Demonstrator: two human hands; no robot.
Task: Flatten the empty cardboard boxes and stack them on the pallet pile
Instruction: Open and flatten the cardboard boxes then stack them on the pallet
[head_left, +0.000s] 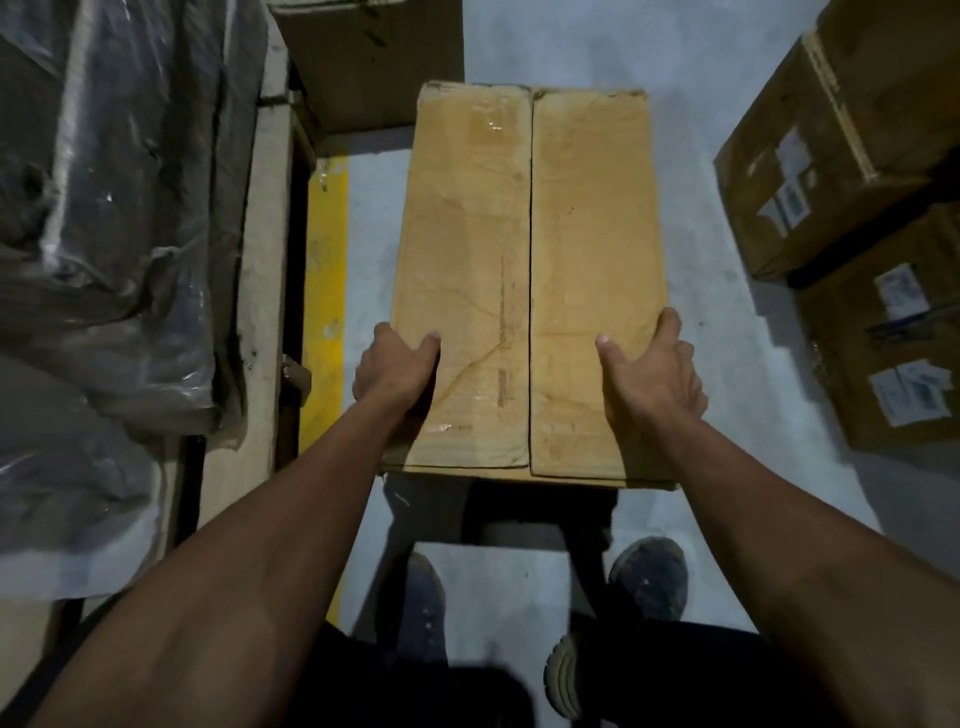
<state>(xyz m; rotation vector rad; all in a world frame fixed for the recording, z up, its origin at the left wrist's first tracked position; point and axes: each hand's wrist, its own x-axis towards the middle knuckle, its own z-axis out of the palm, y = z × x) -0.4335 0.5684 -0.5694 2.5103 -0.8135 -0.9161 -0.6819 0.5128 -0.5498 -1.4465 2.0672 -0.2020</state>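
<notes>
Two hands: I see both gripping one cardboard box (530, 280), one at each long side, well apart.
Left hand (397, 371): thumb lies on the top face, fingers wrap over the left edge.
Right hand (652, 374): thumb on top, fingers curl round the right edge.
Box: closed flaps meet at a centre seam; it sits above the grey floor (701, 322), in front of my shoes (649, 577).
Surroundings: plastic-wrapped load (114, 208) on the left, labelled cartons (852, 156) on the right.
</notes>
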